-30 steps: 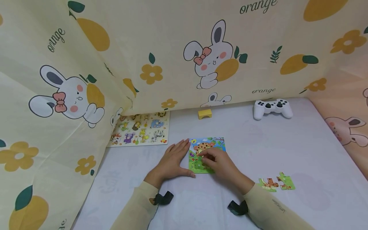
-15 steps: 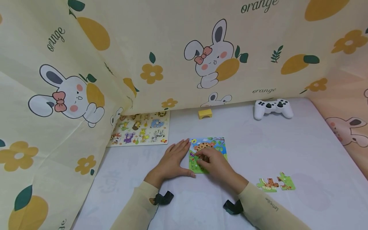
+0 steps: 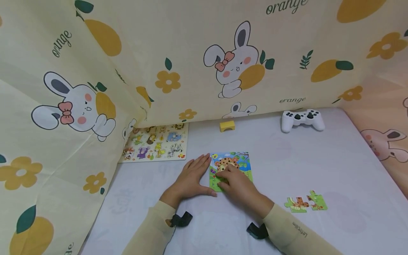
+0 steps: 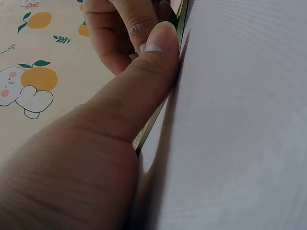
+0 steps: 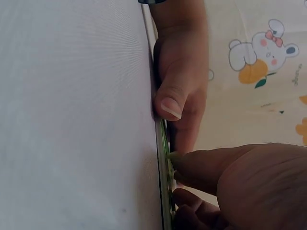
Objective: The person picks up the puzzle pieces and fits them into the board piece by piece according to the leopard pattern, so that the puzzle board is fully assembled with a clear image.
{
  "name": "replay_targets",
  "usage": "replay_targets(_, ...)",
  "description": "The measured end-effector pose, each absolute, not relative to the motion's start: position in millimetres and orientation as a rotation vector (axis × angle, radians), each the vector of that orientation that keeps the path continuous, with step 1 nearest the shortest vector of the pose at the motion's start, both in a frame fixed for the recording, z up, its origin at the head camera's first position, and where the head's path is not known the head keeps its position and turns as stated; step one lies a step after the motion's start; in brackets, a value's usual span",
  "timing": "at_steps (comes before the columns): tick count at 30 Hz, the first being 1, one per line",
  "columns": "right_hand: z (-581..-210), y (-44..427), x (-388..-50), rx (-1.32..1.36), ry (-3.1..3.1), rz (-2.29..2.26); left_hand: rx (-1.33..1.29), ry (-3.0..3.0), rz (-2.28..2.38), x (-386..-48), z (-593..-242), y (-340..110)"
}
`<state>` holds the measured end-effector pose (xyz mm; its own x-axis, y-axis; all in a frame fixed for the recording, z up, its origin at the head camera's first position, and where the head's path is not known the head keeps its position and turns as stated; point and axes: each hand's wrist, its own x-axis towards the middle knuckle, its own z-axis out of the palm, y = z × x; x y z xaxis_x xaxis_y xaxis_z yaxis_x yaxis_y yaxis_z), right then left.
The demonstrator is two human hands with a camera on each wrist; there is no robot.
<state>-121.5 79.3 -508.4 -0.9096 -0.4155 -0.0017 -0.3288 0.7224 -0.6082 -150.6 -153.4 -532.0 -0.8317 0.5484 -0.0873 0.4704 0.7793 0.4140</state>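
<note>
A small jigsaw puzzle (image 3: pixel 245 163) with a spotted animal on a blue and green scene lies flat on the white-covered table. My left hand (image 3: pixel 191 179) rests along its left edge, fingers stretched out and thumb at the lower left corner. Over the puzzle's lower part is my right hand (image 3: pixel 239 182), thumb and fingers curled down to a green jigsaw piece at the lower left. That piece is mostly covered by the fingers. In the right wrist view the right thumb (image 5: pixel 201 165) meets the puzzle's surface. Two loose jigsaw pieces (image 3: pixel 298 204) lie to the right.
An animal peg board (image 3: pixel 159 147) sits at the back left, partly behind the curtain. A yellow arched block (image 3: pixel 227 126) stands behind the puzzle, and a white game controller (image 3: pixel 302 120) lies at the back right. Printed curtains (image 3: pixel 191 53) enclose the table.
The right hand has shifted left and slightly down over the puzzle, to its lower left part. More of the puzzle's right side shows. The left hand stays in place.
</note>
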Motion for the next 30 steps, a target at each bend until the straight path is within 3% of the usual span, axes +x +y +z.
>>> replay_targets(15,-495.3,112.8,-119.2,-0.541,2.420,-1.443,0.808,2.769,0.595,-149.6,-531.6,-153.9)
replay_targets(30,-479.4,180.8,-112.6,-0.552,2.159,-1.816,0.792,2.767,0.575,-151.2,-532.4,-152.4)
